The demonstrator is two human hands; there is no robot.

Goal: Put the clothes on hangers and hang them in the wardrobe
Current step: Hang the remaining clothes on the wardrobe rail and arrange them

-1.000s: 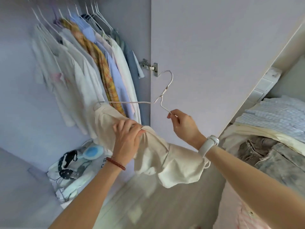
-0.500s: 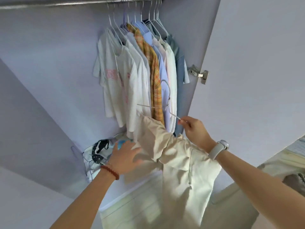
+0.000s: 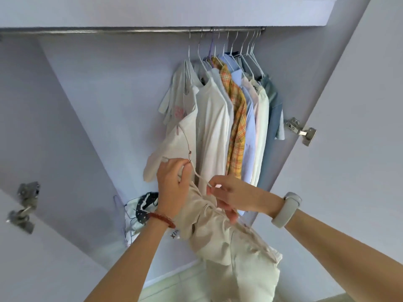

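**Cream trousers go up toward the rail**

Pale purple walls line the open wardrobe [image 3: 87, 105], and a metal rail [image 3: 109, 31] runs across the top. Shirts hang in a tight bunch at the right end of the rail: white ones, a yellow plaid shirt [image 3: 236, 127], a light blue one and a denim one [image 3: 272, 118].

Both hands hold a thin white hanger [image 3: 197, 173] with cream trousers [image 3: 229, 240] folded over it. The left hand [image 3: 172, 184] pinches the wire near the neck of the hanger. The right hand [image 3: 231, 197] pinches the wire lower down, with its fingers curled round the cloth too. Two grips probably keep the hanger level so the trousers do not slip off. The trousers are not on the rail yet. They are low down, in front of the hanging shirts.

The left part of the rail is bare, so the hook likely fits best just left of the white T-shirt [image 3: 181, 99]. The bunched shirts could get in the way, and the hanger's top touches or overlaps them now; it is hard to tell which.

A bag with black and white cloth [image 3: 141, 208] lies on the wardrobe floor. Door hinges [image 3: 302, 130] stick out at the sides.
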